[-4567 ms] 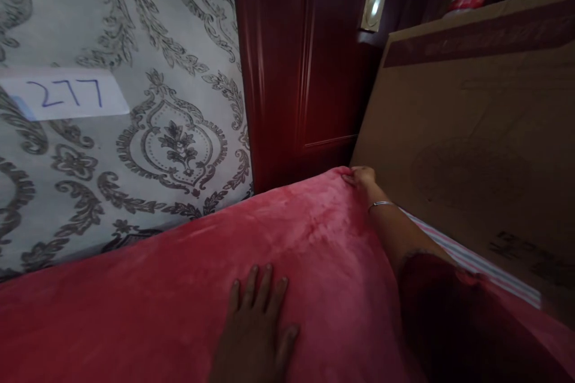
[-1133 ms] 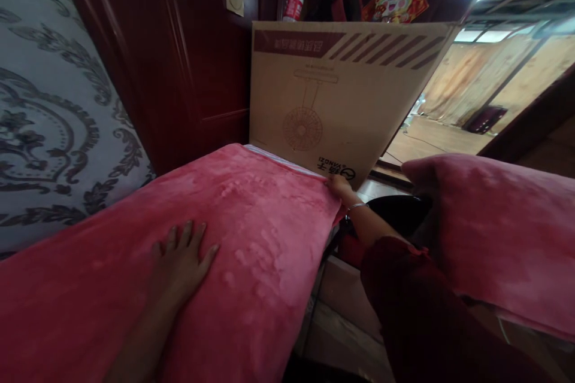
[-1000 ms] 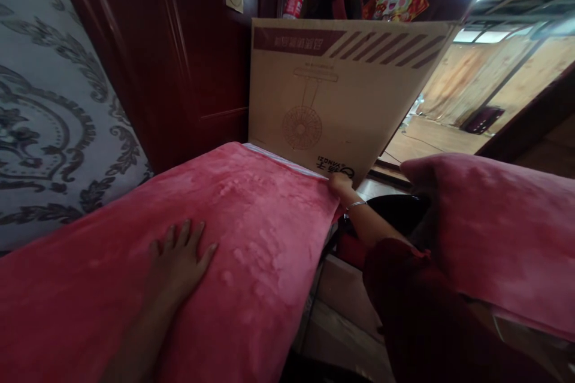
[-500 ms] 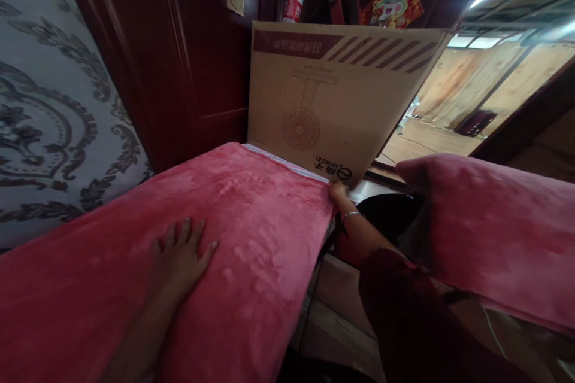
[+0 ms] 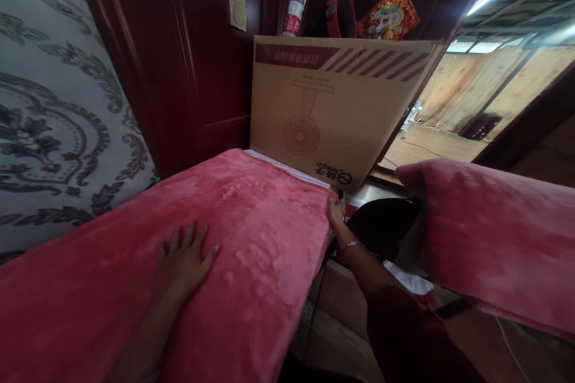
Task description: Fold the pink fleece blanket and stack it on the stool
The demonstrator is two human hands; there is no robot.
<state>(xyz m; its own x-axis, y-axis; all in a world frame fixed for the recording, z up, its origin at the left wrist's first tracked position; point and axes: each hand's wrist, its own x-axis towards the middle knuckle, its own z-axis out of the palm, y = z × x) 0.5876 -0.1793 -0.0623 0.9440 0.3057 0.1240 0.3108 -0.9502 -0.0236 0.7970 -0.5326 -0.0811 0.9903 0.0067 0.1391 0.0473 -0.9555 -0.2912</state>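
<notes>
Your left hand lies palm down on the pink plush cover, fingers spread and holding nothing. Your right hand is at the far right corner of that cover, touching its edge, with a thin bracelet at the wrist; the fingertips are partly hidden, so you cannot tell whether they pinch the fabric or merely press against it. The cover is spread over a flat, raised surface in front of you and reaches toward the left wall, and its pile shows hand-like marks between your two hands. Along its far edge, a strip of striped fabric shows from beneath.

Just beyond that strip stands a cardboard carton, printed with a fan drawing and YANGZI lettering upside down. Above its top edge you see a red-capped plastic bottle, a red band and a red festive card. Behind and to the left is a dark red wooden panel bearing a switch plate; patterned wallpaper fills the far left.

To your right, near your forearm, is a black curved object, and beside it a second pink plush piece. Through the opening beyond, a dark suitcase stands on the floor.
</notes>
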